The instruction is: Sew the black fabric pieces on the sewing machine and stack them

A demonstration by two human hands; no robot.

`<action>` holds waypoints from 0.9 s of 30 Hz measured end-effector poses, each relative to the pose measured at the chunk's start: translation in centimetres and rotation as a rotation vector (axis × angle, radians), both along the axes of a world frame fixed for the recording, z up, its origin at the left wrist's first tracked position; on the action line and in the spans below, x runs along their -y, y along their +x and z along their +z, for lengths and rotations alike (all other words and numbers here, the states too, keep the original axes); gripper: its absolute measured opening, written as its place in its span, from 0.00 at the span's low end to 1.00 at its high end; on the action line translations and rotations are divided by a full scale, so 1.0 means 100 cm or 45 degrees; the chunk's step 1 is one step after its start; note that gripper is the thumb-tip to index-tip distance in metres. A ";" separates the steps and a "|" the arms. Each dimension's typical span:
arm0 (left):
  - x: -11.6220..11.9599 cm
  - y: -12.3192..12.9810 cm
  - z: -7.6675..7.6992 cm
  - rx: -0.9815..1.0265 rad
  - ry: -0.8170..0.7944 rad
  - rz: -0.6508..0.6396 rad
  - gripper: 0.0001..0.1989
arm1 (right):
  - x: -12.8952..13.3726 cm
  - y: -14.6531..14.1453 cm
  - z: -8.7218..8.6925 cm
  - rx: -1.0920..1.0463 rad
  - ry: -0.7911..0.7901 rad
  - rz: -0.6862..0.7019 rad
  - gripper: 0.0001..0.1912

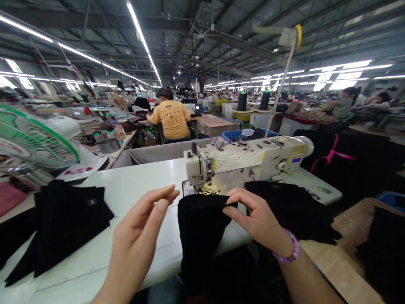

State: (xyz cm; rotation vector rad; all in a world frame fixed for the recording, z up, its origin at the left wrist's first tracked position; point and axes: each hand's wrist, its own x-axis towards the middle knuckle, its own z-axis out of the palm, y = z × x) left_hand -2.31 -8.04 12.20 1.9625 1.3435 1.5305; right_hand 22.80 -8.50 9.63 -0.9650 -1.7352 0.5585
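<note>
Between thumb and fingers, my right hand (249,211) pinches the upper right corner of a black fabric piece (199,223). That piece hangs over the front edge of the sewing table (142,177), its top edge just in front of the needle area of a white sewing machine (234,162). My left hand (142,223) is raised to the left of the fabric, thumb and fingers apart, holding nothing. More black fabric (287,207) lies on the table to the right of my right hand. A purple bracelet (289,247) circles my right wrist.
Black cut pieces (69,219) lie stacked at the table's left. A green-rimmed fan (38,139) stands behind them. Thread cones (242,101) sit on a stand behind the machine. A wooden surface (341,261) is at the right. A person in a yellow shirt (172,118) sits ahead.
</note>
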 end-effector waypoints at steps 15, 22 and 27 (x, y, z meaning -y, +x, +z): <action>0.004 0.034 -0.024 -0.061 0.225 -0.085 0.04 | 0.011 -0.017 0.011 0.278 0.402 -0.292 0.09; 0.005 0.047 -0.034 -0.057 0.257 -0.152 0.06 | 0.009 -0.038 0.014 0.170 0.252 -0.115 0.08; 0.008 0.043 -0.031 0.282 -0.367 -0.369 0.08 | 0.005 -0.033 0.007 0.027 0.000 -0.013 0.06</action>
